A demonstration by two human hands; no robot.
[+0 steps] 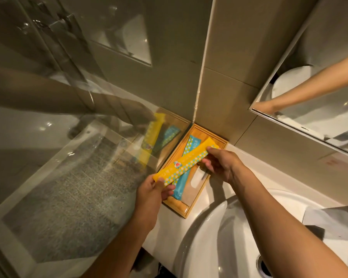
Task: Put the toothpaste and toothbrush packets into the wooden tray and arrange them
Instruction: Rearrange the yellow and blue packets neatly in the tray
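Observation:
A wooden tray (186,212) sits on the white counter in the corner by the tiled wall. Inside it lies a blue packet (181,184) with white dots, lengthwise. Above the tray I hold a yellow packet (186,160) with white dots, slanted across the blue one. My left hand (153,190) pinches its near end and my right hand (219,162) pinches its far end. Whether the yellow packet touches the blue one is unclear.
A white basin (219,237) with a drain lies to the right of the tray. A glass shower panel (68,157) stands at the left and reflects the packets. A mirror (309,97) hangs on the right wall.

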